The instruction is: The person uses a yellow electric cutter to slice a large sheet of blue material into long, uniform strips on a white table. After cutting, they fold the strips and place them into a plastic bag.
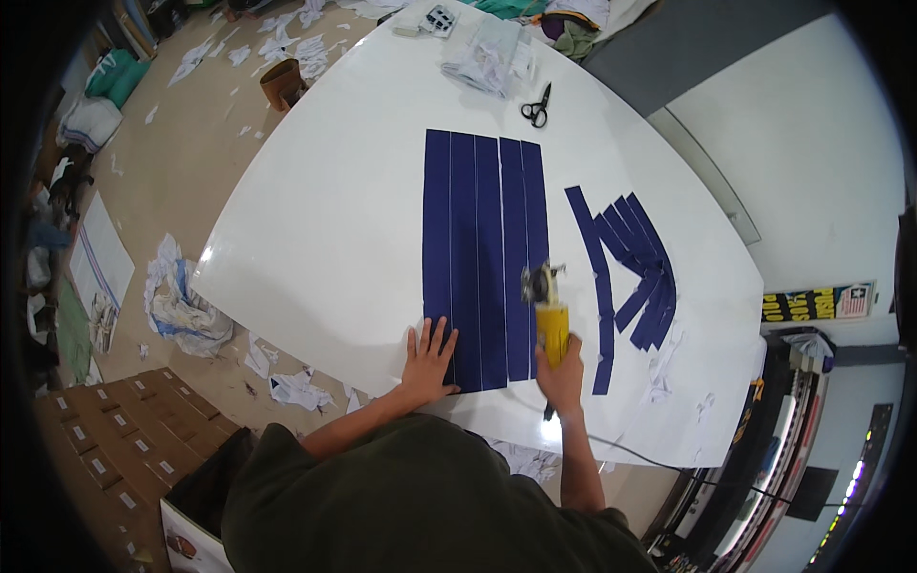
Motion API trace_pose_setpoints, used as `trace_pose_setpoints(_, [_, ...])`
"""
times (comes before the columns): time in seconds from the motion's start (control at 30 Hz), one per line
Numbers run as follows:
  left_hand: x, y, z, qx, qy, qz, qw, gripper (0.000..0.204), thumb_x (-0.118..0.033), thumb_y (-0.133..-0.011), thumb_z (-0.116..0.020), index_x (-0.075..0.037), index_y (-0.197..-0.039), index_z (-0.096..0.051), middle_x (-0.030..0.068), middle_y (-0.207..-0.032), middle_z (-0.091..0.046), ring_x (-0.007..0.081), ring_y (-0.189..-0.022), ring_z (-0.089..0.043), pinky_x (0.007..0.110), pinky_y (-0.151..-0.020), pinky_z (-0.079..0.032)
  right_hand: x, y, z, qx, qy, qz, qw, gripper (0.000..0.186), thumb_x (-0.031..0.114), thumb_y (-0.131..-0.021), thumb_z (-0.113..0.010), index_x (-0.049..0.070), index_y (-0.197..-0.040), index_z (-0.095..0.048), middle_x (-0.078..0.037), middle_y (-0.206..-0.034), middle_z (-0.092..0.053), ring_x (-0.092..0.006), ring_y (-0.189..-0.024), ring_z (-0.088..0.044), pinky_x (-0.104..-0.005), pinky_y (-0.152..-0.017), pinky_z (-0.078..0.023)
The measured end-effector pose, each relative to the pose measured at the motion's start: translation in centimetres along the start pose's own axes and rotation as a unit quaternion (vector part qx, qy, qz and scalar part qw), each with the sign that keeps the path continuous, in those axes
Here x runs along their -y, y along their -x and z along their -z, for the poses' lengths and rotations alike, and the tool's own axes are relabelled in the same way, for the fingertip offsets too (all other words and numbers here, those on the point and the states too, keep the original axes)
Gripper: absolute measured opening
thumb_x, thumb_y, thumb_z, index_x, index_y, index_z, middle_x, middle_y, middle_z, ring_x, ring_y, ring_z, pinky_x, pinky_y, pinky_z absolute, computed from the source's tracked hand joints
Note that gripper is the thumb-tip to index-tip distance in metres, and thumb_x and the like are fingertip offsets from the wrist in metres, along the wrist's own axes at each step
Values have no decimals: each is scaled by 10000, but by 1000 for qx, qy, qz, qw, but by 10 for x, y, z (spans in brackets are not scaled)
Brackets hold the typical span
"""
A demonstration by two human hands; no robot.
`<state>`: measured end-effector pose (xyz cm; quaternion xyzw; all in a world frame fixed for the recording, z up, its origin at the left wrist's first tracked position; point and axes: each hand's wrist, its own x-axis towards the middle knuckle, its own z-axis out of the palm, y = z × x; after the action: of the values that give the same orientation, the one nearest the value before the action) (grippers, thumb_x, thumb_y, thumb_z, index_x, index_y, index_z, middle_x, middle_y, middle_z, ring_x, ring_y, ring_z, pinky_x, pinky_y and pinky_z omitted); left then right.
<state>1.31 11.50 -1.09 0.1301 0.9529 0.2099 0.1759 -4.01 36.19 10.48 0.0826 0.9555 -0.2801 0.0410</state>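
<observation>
Navy blue fabric, marked with pale lengthwise lines, lies flat on the white table. My left hand rests with spread fingers on its near left corner. A narrower piece lies along its right side, split from it by a thin gap. My right hand is wrapped round the yellow body of an electric rotary cutter, whose metal head is over the right edge of the narrower piece near its middle. Right of the cutter lies one long navy strip, and beyond it a fanned pile of cut strips.
Black scissors and a clear plastic bag of white material are at the table's far end. A power cord trails right from the cutter. White scraps dot the table's right side. Cardboard boxes stand at lower left.
</observation>
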Motion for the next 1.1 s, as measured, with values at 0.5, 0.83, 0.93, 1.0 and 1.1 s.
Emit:
trace_pose_setpoints(0.5, [29,10,-1,-7,-80,-1,997,1340,-666,-612,-851,-86,-1620,-186,160,-1691,-119,427,-1553,-87,643,-1225,-104,-77,236,-18,90,9,-56,994,672,263,-897,-725,-32,-1390,-377,-344,-1214,-597,-530,-1011,-632,-562,-811,-538])
trace_pose_setpoints(0.83, [39,15,-10,-15,-64,-15,998,1380,-684,-585,-861,-92,-1625,-174,130,-1700,-107,394,-1563,-66,620,-1239,-99,-68,239,-40,78,4,-32,996,616,285,-931,-666,-31,-1352,-347,-321,-1192,-563,-550,-952,-619,-590,-762,-529])
trace_pose_setpoints(0.93, [38,15,-9,-10,-48,-14,999,1370,-672,-593,-863,-98,-1627,-172,124,-1702,-101,386,-1566,-50,605,-1248,-83,-59,227,-44,94,4,-54,994,617,285,-926,-670,-31,-1345,-345,-341,-1182,-558,-555,-963,-613,-596,-776,-522])
trace_pose_setpoints(1.0, [37,17,-7,0,-50,-9,999,1363,-667,-598,-862,-101,-1627,-171,120,-1703,-97,382,-1568,-38,596,-1252,-70,-55,225,-47,89,3,-52,995,625,285,-921,-673,-32,-1345,-341,-351,-1179,-555,-560,-967,-609,-596,-785,-520])
trace_pose_setpoints(1.1, [35,15,-4,6,-45,-6,999,1355,-660,-604,-863,-104,-1628,-170,116,-1704,-90,377,-1569,-24,586,-1257,-53,-53,222,-50,78,6,-52,996,633,285,-916,-676,-33,-1347,-338,-358,-1176,-552,-564,-968,-606,-594,-788,-520])
